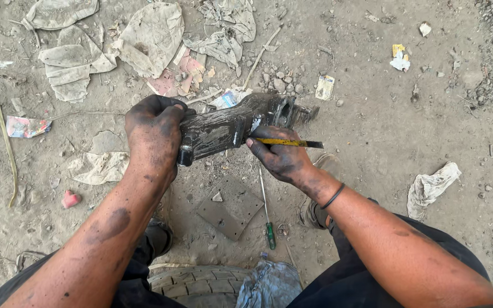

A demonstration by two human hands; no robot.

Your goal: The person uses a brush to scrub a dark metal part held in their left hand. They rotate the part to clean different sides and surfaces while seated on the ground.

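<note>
Our left hand (154, 136) is closed tight around the near end of a greasy black metal part (241, 124), holding it level above the dirt ground (383, 125). Our right hand (281, 158), at four o'clock from the part, pinches a yellow-marked blade (287, 142) flat against its side. We judge this the scraping step; the next move calls for firm, steady strokes. Both forearms reach forward, wrists bent inward. A green-handled screwdriver (267, 215) lies at six o'clock beside a flat plate (229, 208)

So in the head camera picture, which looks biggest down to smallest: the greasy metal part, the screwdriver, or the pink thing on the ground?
1. Greasy metal part
2. Screwdriver
3. Pink thing
The part is nearer the camera, so it may look extra big.
</note>
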